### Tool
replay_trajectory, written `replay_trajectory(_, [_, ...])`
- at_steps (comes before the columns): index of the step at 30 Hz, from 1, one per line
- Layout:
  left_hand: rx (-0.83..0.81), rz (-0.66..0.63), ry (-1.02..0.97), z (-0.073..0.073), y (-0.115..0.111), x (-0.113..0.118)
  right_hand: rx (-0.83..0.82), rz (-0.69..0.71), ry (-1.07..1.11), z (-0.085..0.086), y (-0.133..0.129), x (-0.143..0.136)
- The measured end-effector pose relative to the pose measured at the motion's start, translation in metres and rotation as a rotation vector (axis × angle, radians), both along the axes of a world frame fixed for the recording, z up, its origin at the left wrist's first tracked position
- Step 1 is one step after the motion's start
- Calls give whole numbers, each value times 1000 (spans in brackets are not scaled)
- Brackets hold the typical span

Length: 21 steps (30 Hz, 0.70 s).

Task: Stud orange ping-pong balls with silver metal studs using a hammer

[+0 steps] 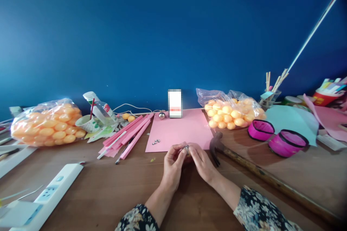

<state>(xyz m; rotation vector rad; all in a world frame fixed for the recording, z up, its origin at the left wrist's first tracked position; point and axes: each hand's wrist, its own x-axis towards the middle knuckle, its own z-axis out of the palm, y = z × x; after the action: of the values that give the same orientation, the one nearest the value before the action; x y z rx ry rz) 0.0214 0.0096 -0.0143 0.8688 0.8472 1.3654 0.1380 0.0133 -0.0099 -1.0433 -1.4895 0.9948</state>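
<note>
Over the near edge of a pink sheet [184,130], my left hand [173,168] and my right hand [202,164] meet with fingers closed. Between their fingertips is a small shiny silvery object [186,148], mostly covered, its kind not clear. Several tiny silver balls [155,142] lie on the sheet to the left of my hands. A larger shiny metal ball [162,115] rests near the sheet's far left corner. Just right of my right hand is the head of a claw hammer [255,168], its long wooden handle running toward the lower right.
Bags of orange balls [54,124] stand at left and, as a second bag [227,113], at back right. Pink paper strips [127,135] lie left of the sheet. A white power strip [51,191] is near left; two magenta bands [287,143] are at right. Behind rises a blue wall [151,36].
</note>
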Motion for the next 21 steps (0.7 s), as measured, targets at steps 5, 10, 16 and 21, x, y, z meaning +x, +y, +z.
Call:
replay_trajectory(5, [0,-11,-6,3,-1,2,-14,-2,-17,-1,1,0])
replay_trajectory(10, [6,-34,-23,5,-2,1,-30,-11,-13,-4,1,0])
replay_trajectory(16, [-1,-45,-43,4,-2,1,-58,-9,4,-3,-1,-1])
replay_trajectory(21, [-15,-32,-69,5,-2,2,-49,7,-12,2,-4,-2])
